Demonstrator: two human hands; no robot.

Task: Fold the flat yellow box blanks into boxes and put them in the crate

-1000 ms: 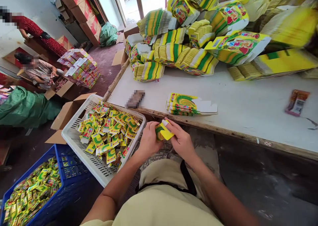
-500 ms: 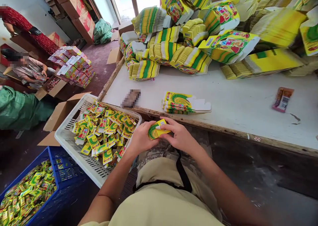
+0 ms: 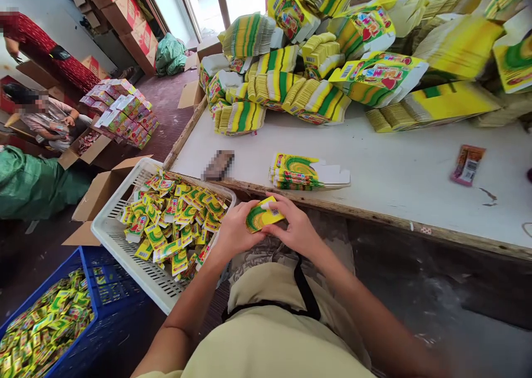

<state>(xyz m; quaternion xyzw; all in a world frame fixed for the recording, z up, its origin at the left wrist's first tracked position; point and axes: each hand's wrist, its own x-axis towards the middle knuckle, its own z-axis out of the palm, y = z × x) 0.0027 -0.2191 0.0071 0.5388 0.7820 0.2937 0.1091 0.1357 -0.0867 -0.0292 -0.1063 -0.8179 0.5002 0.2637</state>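
Between my two hands, just in front of the table edge, is a small yellow and green carton [image 3: 262, 215]. My left hand [image 3: 236, 228] grips its left end, fingers closed around it. My right hand [image 3: 296, 227] holds the right end, with the thumb and fingers on either side. Beyond them on the white table [image 3: 386, 167] lies a short stack of flat cartons [image 3: 297, 172] of the same print, white flaps pointing right. To the left of my left hand stands a white plastic basket [image 3: 120, 259] heaped with small yellow-green cartons [image 3: 174, 217].
Piles of flat cartons [image 3: 282, 84] cover the table's far side. A small wrapped packet [image 3: 467, 165] lies at right, a blurred brown item [image 3: 219, 165] at left. A blue crate [image 3: 112, 284] of small packets stands lower left. A seated person [image 3: 54, 117] and a standing person [image 3: 41, 40] are beyond.
The small carton has turned slightly in my hands, and my right fingers have shifted along its right end. The standing person's hand has moved. The rest looks the same.
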